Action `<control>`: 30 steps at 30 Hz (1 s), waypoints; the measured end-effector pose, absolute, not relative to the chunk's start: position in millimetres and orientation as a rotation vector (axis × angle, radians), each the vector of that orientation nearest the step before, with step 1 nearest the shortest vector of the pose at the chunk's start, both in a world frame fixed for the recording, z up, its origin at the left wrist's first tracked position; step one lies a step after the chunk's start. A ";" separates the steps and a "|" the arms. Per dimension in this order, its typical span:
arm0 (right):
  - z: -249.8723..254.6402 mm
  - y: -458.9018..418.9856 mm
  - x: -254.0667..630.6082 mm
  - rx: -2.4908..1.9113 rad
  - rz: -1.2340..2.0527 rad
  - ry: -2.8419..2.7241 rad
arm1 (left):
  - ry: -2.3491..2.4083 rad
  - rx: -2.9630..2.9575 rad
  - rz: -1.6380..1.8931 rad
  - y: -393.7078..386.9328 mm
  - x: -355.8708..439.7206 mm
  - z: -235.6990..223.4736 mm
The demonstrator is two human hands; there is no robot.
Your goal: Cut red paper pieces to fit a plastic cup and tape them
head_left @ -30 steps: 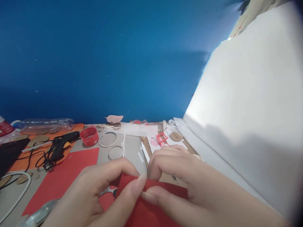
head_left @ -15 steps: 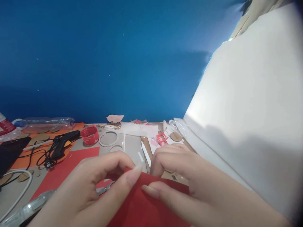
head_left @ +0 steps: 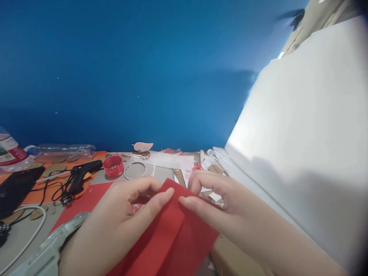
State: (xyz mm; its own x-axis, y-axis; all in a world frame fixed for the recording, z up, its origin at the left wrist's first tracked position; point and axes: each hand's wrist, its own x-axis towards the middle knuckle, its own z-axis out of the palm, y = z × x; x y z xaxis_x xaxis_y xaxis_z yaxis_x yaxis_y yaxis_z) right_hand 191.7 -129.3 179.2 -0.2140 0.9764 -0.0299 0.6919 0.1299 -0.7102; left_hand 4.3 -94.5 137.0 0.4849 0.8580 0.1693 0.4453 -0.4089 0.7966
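Observation:
A sheet of red paper (head_left: 175, 230) is raised over the table at the bottom middle, with a folded layer along its left part and its top corner pointing away from me. My left hand (head_left: 129, 211) pinches its upper left edge between thumb and fingers. On the upper right edge my right hand (head_left: 215, 203) has a similar pinch, its thumb on the near face and its curled fingers behind. The two thumb tips are close together near the top corner. The paper's lower end runs out of the picture.
Left of my hands lie another red sheet (head_left: 83, 195), a black glue gun (head_left: 83, 176) and a clear plastic bottle (head_left: 63, 150). A red ring-shaped container (head_left: 113, 167) and a roll of tape (head_left: 135, 170) sit behind. White board (head_left: 299, 126) slopes up at right; a blue wall stands behind.
The red paper has turned and come up, so its corner and folded layer now show. Both hands have risen slightly with it, and the view has shifted a little.

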 end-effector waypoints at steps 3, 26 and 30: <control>180.7 -126.2 191.0 -1.662 0.814 -1.932 | 1.060 2.005 0.687 -89.1 6.0 133.3; 100.6 -61.8 217.9 -1.677 0.781 -1.588 | 1.101 2.161 0.806 -22.3 3.3 52.3; 101.6 -59.4 222.7 -1.685 0.773 -1.572 | 1.092 2.174 0.793 -18.2 0.8 48.7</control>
